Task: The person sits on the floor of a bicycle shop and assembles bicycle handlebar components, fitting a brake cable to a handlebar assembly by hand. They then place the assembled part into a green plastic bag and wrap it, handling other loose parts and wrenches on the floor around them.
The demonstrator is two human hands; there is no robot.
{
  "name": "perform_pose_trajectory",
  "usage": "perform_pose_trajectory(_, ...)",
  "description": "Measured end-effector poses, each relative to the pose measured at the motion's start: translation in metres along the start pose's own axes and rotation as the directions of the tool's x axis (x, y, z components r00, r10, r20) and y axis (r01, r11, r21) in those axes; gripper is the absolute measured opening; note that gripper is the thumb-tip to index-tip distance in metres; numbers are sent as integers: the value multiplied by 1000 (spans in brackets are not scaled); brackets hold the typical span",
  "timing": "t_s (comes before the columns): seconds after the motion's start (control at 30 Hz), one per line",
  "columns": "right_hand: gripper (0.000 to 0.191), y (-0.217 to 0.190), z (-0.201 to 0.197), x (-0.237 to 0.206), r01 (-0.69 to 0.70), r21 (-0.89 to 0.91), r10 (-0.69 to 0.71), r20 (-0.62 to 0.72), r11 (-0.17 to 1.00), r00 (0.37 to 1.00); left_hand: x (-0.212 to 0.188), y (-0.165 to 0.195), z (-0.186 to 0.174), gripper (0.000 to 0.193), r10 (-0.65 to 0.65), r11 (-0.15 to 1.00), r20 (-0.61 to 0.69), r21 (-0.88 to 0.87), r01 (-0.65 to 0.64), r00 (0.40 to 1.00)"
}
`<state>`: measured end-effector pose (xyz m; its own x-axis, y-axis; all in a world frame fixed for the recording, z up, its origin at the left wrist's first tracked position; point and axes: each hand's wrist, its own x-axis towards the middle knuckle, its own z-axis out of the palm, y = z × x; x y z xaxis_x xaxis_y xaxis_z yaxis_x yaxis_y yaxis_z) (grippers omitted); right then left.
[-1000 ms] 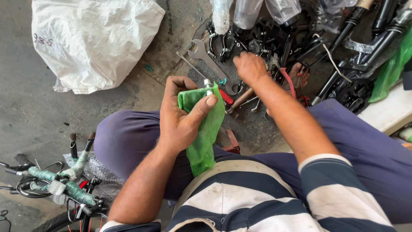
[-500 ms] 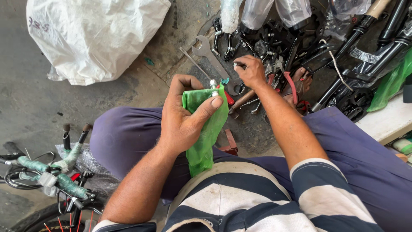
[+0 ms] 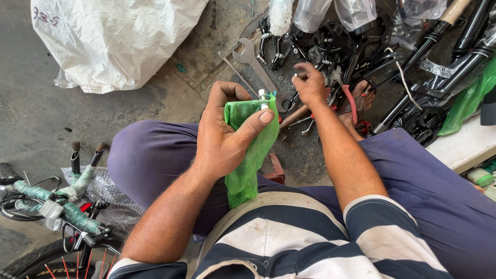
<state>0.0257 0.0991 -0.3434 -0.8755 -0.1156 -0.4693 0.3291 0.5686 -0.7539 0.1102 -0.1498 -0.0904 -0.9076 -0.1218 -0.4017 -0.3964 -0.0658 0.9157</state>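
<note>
White woven plastic fills the far left: a sack (image 3: 116, 41) slumped on the stained concrete floor (image 3: 31, 119). Below it, at the lower left corner, a bicycle handlebar (image 3: 51, 204) wrapped in green padding and bubble film juts into view.

Moving right, the left hand (image 3: 222, 137) is raised over the person's lap, its fingers curled tight around a part in a green plastic bag (image 3: 248, 150); the thumb presses across the top and a short silver bolt end (image 3: 263, 95) pokes out above it. The rest of the bag hangs loose toward the striped shirt (image 3: 289, 243).

Just beyond, a silver spanner (image 3: 258, 67) lies flat on the floor. The right hand (image 3: 310, 85) is stretched out over a heap of dark bicycle parts (image 3: 351, 51), fingertips pinched on something small and dark; what it is cannot be made out. Farther right lie black suspension forks (image 3: 434, 67), partly bagged in clear and green plastic.

The likely trouble is the small pinched piece: held only by the fingertips over a cluttered heap, it could slip and vanish among the nuts and brackets. The slick bag could also let the wrapped part twist in the left grip, and the dangling film might snag on the bolt's thread.
</note>
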Motion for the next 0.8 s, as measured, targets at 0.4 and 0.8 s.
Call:
perform_pose_trajectory(0.4,4,-19,18,1,409,-739,-337,257,535,906,1,-5,2,47,63,995,-15,74,-62,998)
perform_pose_trajectory(0.8,10,-121,-36,-28,22,599,-42,21,800,999,-4,-24,13,52,223,971,-10,86,-221,975)
